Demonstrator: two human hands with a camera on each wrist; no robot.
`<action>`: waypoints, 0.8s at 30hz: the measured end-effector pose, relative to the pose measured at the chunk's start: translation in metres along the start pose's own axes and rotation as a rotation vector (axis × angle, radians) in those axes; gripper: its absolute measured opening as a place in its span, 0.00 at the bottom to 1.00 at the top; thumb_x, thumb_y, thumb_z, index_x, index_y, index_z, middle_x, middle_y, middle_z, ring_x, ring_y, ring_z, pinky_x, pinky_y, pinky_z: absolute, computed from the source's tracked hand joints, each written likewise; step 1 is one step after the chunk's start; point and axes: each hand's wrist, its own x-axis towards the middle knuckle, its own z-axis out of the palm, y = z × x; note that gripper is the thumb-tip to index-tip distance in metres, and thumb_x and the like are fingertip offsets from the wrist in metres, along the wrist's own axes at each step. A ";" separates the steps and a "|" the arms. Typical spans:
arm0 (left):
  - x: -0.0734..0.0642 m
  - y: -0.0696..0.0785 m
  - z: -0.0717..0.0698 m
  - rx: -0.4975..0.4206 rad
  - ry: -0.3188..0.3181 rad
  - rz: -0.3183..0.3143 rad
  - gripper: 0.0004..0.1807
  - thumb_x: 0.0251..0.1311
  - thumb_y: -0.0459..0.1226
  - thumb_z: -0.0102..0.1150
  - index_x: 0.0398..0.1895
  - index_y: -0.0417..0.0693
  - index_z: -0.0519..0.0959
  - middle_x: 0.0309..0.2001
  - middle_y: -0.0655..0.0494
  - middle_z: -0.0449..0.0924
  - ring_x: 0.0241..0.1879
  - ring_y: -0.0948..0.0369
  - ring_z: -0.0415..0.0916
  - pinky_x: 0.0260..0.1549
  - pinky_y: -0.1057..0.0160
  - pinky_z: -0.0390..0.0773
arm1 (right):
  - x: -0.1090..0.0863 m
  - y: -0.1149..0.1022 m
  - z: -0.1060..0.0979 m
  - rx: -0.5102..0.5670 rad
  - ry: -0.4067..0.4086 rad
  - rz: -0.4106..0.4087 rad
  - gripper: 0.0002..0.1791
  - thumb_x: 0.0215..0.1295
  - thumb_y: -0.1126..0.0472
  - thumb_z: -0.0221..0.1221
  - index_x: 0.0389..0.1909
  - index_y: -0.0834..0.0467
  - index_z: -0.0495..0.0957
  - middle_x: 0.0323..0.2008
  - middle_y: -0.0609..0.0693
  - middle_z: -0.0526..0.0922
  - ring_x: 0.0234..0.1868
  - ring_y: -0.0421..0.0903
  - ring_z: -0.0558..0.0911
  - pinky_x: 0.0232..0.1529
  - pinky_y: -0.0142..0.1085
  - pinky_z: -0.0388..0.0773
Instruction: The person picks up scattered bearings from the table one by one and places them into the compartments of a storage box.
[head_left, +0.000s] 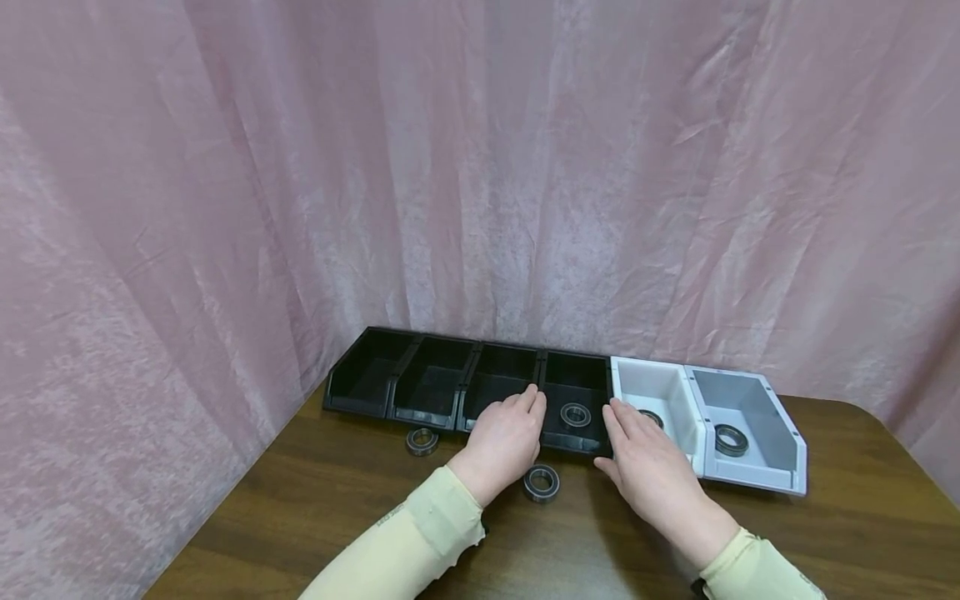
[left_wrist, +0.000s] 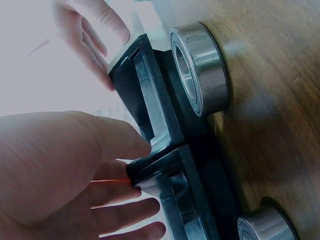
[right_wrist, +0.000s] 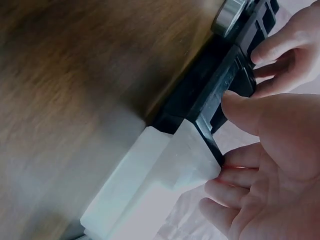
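Four black bins, one white bin and one grey bin stood side by side on the wooden table. Both hands were at the fourth black bin, counted from the left in the head view. The left hand touched it where it met the third black bin, and the right hand touched its other side, at the border with the white bin. Fingers of both hands were rather straight and not curled around anything; the right thumb lay at the front rim.

Inside this fourth bin, between the hands, one bearing lay flat. Another bearing was in the white bin, partly hidden behind the right hand, and one more bearing was in the grey bin. Two further bearings lay on the table before the row: the nearer one just beside the left hand, the other near the second black bin. Pink curtain hung behind.
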 end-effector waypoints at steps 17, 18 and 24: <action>0.001 -0.001 0.000 -0.034 -0.039 -0.023 0.26 0.74 0.41 0.68 0.71 0.41 0.81 0.72 0.44 0.81 0.62 0.55 0.87 0.57 0.59 0.87 | 0.010 0.006 0.000 0.026 0.010 0.036 0.36 0.66 0.58 0.78 0.67 0.75 0.78 0.68 0.71 0.80 0.68 0.68 0.81 0.69 0.59 0.78; 0.001 -0.001 0.000 -0.039 -0.043 -0.025 0.26 0.74 0.41 0.68 0.72 0.41 0.81 0.72 0.44 0.80 0.62 0.55 0.86 0.57 0.59 0.87 | 0.010 0.006 0.000 0.027 0.007 0.040 0.36 0.66 0.58 0.78 0.67 0.75 0.79 0.68 0.71 0.80 0.68 0.67 0.81 0.69 0.59 0.78; 0.003 0.000 0.001 -0.061 -0.052 -0.020 0.27 0.74 0.41 0.68 0.72 0.41 0.81 0.73 0.44 0.80 0.65 0.54 0.85 0.59 0.58 0.86 | 0.008 0.006 0.000 0.038 -0.017 0.068 0.36 0.66 0.57 0.79 0.67 0.74 0.79 0.69 0.70 0.80 0.69 0.66 0.81 0.70 0.58 0.77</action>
